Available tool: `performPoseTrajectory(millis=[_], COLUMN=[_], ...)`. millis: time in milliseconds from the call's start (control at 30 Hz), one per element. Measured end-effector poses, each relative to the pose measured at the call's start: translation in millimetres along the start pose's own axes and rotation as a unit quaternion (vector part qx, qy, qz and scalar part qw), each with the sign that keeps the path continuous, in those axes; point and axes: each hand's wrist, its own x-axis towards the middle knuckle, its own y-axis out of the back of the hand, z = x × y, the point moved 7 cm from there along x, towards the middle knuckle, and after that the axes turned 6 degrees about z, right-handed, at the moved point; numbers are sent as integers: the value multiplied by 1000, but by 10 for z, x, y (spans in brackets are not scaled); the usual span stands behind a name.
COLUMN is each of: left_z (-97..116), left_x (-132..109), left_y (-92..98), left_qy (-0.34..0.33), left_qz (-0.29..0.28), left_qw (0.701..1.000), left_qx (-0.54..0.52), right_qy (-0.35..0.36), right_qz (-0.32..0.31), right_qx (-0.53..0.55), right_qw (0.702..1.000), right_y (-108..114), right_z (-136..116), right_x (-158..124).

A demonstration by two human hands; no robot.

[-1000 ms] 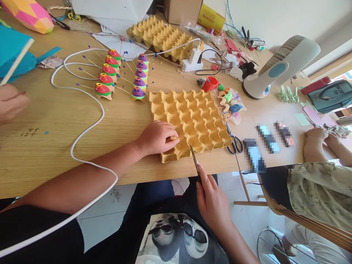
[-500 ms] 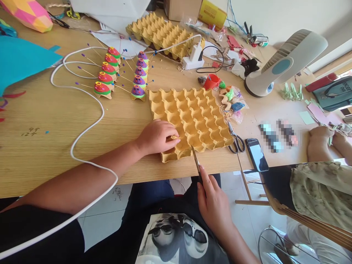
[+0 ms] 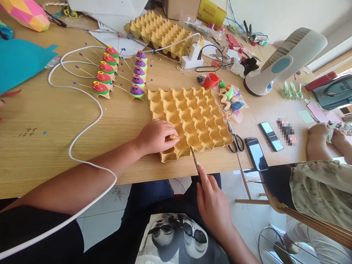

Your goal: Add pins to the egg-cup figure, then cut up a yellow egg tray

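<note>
A yellow egg tray [image 3: 192, 117] of moulded pulp lies at the table's front edge, cups facing up. My left hand [image 3: 159, 136] rests on its left part, fingers curled into a cup and thumb pressed against a ridge. In my right hand [image 3: 213, 196] is a knife [image 3: 194, 158] with a narrow blade, its handle mostly hidden by my fingers. The blade tip meets the tray's near edge, just right of my left hand. Scissors [image 3: 235, 141] with black handles lie against the tray's right side.
Painted egg-carton caterpillars [image 3: 102, 75] stand behind to the left, beside a purple row [image 3: 138, 75]. A white cable [image 3: 82, 135] runs over my left forearm. Another tray [image 3: 159, 33], a power strip [image 3: 192, 60], a fan [image 3: 283, 62] and phones [image 3: 257, 154] surround the work. A person's hands [image 3: 321, 135] are at right.
The view has shifted very slightly, moving the table items a little left. Both hands, the knife and the egg tray keep nearly the same positions relative to one another.
</note>
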Motion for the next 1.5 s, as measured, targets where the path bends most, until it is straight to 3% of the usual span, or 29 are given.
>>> performPoseTrajectory(millis=[400, 667, 900, 1133, 1367, 1500], left_z=[13, 8, 13, 15, 10, 15], left_x=[8, 8, 13, 19, 18, 10], left_y=[1, 3, -5, 0, -2, -1], left_qy=[-7, 5, 1, 6, 6, 15], left_qz=[-1, 0, -4, 0, -2, 5], left_qw=[1000, 1000, 1000, 1000, 1000, 1000], left_qx=[16, 6, 8, -4, 3, 5], right_qy=[-24, 11, 5, 22, 3, 16], right_qz=[-46, -50, -57, -63, -80, -73], right_qx=[-76, -96, -101, -91, -82, -80], right_qw=[996, 994, 993, 994, 993, 994], right_y=[-60, 49, 11, 113, 44, 145], right_z=[-140, -104, -137, -117, -139, -146], right_x=[289, 85, 300, 93, 364, 216])
